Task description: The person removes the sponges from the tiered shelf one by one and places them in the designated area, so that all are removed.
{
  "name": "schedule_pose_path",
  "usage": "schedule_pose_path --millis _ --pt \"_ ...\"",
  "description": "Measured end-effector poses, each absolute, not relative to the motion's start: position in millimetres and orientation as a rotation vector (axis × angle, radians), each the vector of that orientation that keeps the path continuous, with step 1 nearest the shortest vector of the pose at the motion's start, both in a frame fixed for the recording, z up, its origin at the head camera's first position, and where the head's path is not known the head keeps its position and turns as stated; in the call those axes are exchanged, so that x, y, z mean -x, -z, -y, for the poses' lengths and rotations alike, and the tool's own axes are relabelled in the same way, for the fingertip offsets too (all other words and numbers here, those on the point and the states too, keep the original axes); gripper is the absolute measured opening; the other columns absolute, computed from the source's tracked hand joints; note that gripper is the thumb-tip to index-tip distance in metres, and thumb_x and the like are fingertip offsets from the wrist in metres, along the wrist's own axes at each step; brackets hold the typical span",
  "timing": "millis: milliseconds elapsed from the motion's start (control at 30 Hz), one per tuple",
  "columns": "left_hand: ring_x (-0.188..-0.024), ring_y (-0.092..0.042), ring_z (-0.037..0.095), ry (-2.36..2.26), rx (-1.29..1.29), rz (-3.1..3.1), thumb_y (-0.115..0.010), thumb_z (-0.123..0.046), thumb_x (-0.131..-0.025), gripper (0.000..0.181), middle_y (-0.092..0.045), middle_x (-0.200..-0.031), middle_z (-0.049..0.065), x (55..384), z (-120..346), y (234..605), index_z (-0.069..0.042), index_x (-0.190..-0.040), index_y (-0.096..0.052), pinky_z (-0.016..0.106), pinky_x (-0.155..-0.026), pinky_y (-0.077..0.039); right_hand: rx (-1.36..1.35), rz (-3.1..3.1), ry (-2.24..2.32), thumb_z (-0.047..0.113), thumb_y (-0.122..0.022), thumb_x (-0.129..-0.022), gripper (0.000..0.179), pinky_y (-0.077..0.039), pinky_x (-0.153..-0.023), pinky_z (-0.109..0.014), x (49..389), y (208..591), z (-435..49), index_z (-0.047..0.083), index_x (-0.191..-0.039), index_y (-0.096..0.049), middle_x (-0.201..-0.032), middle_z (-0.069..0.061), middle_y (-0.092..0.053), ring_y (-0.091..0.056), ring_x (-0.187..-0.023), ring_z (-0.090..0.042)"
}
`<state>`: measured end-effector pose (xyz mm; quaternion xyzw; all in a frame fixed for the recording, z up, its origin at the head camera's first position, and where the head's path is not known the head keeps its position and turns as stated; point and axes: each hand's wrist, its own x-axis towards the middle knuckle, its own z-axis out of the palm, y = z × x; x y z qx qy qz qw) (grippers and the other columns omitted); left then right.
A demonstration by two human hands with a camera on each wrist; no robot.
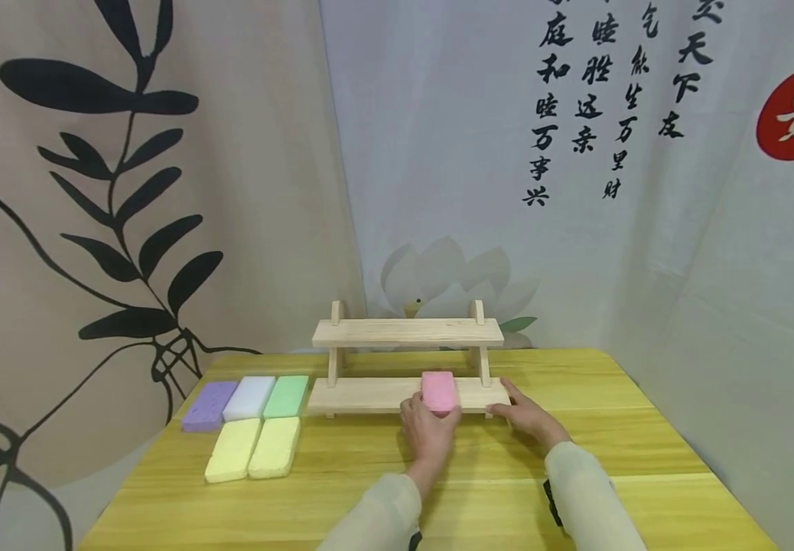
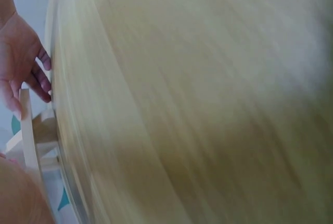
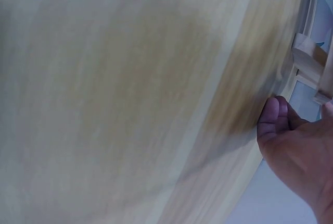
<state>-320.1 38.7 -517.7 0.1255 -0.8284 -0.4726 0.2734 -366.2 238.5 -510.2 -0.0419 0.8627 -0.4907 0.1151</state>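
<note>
A two-tier wooden shelf [image 1: 369, 396] stands at the back of the table. On its lower board, right of centre, is a pink sponge [image 1: 439, 390]. My left hand [image 1: 430, 432] holds this sponge by its near end, fingers at the left and thumb at the right. At the right end of the lower board, my right hand [image 1: 531, 417] grips the wood, its thumb at the front edge. The left wrist view shows the right hand [image 2: 21, 52] against the shelf end; the sponge is hardly visible there. In the right wrist view the right hand [image 3: 302, 151] is beside the shelf.
Left of the shelf, a purple sponge [image 1: 209, 406], a white sponge [image 1: 249, 399] and a green sponge [image 1: 286, 396] lie in a row. Two yellow sponges [image 1: 234, 450] lie in front of them. A printed curtain [image 1: 438, 153] hangs behind the wooden table [image 1: 507, 490].
</note>
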Motion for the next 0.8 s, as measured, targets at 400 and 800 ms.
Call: schedule_pose_path --millis 400,800 --pt "-0.099 -0.051 0.027 1.398 -0.276 2.250 -0.089 -0.028 -0.067 0.072 -0.054 -0.112 0.012 319.5 -15.9 510.8 0.002 -0.125 -0.058 0.042 -0.084 -0.044 0.199 -2.553 1.397 0.047 -0.062 -0.094 0.099 -0.024 -0.111 -0.064 358.8 500.8 -235.7 0.004 -0.158 -0.002 -0.155 -0.038 -0.012 -0.018 -0.141 -0.053" --pt "-0.099 -0.052 0.029 1.427 -0.199 2.239 -0.087 -0.025 -0.066 0.066 -0.054 -0.109 0.013 316.2 11.0 503.5 0.003 -0.120 -0.060 0.044 -0.086 -0.044 0.200 -2.554 1.381 0.052 -0.064 -0.091 0.102 -0.022 -0.110 -0.066 362.6 502.5 -237.0 0.006 -0.159 -0.002 -0.154 -0.039 -0.013 -0.017 -0.141 -0.055"
